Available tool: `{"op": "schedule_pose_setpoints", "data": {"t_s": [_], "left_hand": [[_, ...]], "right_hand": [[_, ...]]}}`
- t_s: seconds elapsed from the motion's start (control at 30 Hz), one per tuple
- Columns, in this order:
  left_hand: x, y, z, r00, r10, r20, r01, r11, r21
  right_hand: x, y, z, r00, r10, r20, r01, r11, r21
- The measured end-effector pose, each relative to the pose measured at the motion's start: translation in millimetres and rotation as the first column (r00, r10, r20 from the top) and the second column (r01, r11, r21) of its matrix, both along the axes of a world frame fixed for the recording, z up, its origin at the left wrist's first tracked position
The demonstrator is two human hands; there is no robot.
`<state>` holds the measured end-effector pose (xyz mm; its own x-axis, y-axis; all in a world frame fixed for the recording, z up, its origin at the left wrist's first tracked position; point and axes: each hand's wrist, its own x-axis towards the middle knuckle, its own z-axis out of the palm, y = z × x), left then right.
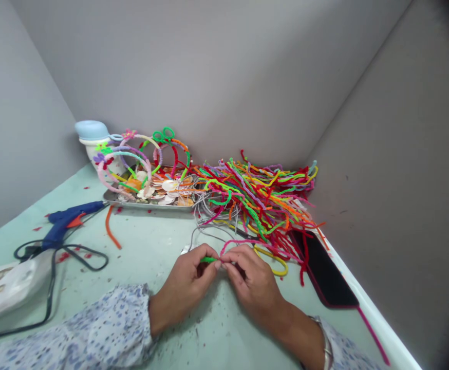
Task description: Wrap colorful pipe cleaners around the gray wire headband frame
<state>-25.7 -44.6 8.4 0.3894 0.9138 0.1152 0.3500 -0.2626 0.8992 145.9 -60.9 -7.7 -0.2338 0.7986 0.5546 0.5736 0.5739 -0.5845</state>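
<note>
My left hand (pixel 186 285) is closed in a pinch on a green pipe cleaner (pixel 208 260), of which only a short piece shows between the fingers. My right hand (pixel 257 282) pinches a pink pipe cleaner (pixel 243 241) that loops up over the knuckles and trails off to the right. Both sets of fingertips meet close together above the table (pixel 170 318). Whether the two stems are joined there is hidden by the fingers. Just behind the right hand lie yellow-handled scissors (pixel 280 268).
Loose pipe cleaners (pixel 263 195) are heaped at the back right, beside grey wire (pixel 205 205). A metal tray (pixel 163 207) holds shells and decorated headbands (pixel 124 154), near a blue-lidded white container (pixel 93 139). A corded glue gun (pixel 66 218) lies left; a phone (pixel 328 277) lies right.
</note>
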Motion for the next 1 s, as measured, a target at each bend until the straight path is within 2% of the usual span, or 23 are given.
{"op": "schedule_pose_setpoints", "data": {"t_s": [0.2,0.6,1.0], "left_hand": [[-1.0,-1.2,-1.1,1.0,-0.001,-0.007,0.001,1.0,0.015],[-2.6,-0.4,-2.0,1.0,-0.007,0.007,0.006,1.0,0.023],[-1.8,0.7,-2.2,1.0,-0.006,-0.009,0.007,0.998,0.057]], "right_hand": [[1.1,-0.4,-0.2,1.0,0.006,0.015,-0.006,0.999,-0.036],[-0.7,0.7,0.3,0.998,-0.014,-0.067,0.015,1.0,0.016],[-1.4,-1.0,2.1,0.998,-0.008,-0.07,0.004,0.998,-0.059]]}}
